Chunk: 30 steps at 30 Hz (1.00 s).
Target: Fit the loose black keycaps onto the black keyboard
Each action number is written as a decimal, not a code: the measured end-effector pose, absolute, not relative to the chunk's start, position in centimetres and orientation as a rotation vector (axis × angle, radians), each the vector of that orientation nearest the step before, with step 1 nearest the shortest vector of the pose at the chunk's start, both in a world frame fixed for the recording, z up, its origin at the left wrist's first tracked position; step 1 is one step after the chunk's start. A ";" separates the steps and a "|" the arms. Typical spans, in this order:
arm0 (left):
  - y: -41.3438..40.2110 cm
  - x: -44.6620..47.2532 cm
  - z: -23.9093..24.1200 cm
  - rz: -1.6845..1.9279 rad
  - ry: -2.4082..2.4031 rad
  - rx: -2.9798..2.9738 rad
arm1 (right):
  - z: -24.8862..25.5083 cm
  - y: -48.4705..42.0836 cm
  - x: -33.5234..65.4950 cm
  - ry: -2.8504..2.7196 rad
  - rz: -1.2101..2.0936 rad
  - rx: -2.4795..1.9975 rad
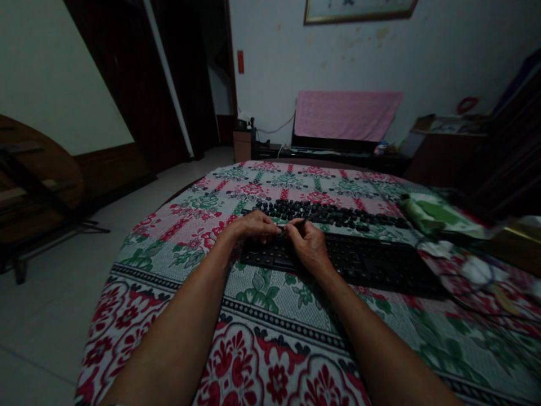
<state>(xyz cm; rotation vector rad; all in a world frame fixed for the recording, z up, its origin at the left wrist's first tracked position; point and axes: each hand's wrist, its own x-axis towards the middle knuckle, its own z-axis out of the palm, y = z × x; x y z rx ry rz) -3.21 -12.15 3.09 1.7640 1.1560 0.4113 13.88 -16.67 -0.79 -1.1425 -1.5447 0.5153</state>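
Note:
A black keyboard lies across the patterned tablecloth, with bare key positions showing along its left part. My left hand is over the keyboard's left end, its fingers pinched together; whatever is between them is too small and dark to name. Close beside it, my right hand is closed around a thin dark stick-like tool. The fingertips of both hands nearly meet above the keyboard. Just beyond the hands, many loose black keycaps lie spread in a long band.
A floral tablecloth covers the round table. To the right are a green-and-white packet, crumpled white tissue and a dark cable. A pink cloth hangs over a screen by the wall. A folded round tabletop stands left.

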 end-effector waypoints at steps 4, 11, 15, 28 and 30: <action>-12.5 -2.6 3.3 0.374 1.239 1.761 | -0.8 -17.0 13.6 -1.617 0.457 -1.137; -12.5 -1.7 3.0 0.390 1.454 1.800 | -1.3 -16.9 13.5 -1.776 0.323 -1.105; -11.7 -1.1 2.5 0.407 1.627 1.845 | -1.3 -16.9 13.5 -1.821 0.252 -1.097; -9.0 -3.8 1.7 0.877 1.974 1.696 | -1.4 -16.9 13.5 -1.794 0.238 -1.149; -8.6 -3.2 1.1 0.820 1.987 1.749 | -1.4 -16.9 13.5 -1.793 0.230 -1.146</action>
